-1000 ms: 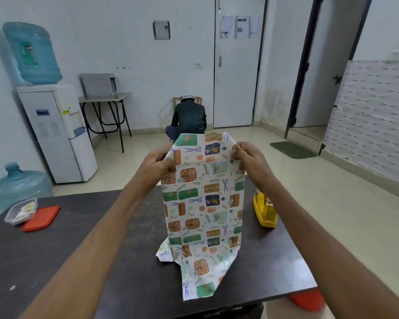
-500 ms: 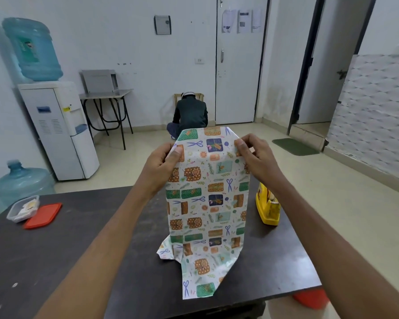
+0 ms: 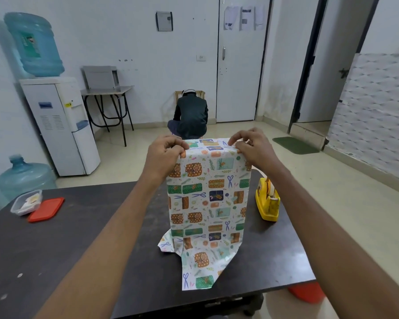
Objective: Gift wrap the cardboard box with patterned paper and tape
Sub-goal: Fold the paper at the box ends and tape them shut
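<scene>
The patterned paper (image 3: 207, 203) stands draped over a tall form on the table (image 3: 78, 238), presumably the hidden cardboard box; left hand (image 3: 165, 149) and right hand (image 3: 251, 147) each pinch its top edge in curled fingers. That edge, free-standing a moment earlier, now bends over the top, so the fold-over seems begun. Nothing is legible on the yellow tape dispenser (image 3: 267, 203) or door notices (image 3: 244, 18).

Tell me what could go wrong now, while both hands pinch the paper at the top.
1. Both the left hand and the right hand pinch the patterned paper at its top edge; a hard pull might tear or crease it.
2. The yellow tape dispenser stands apart on the right; releasing one hand to reach it may let the fold open.
</scene>
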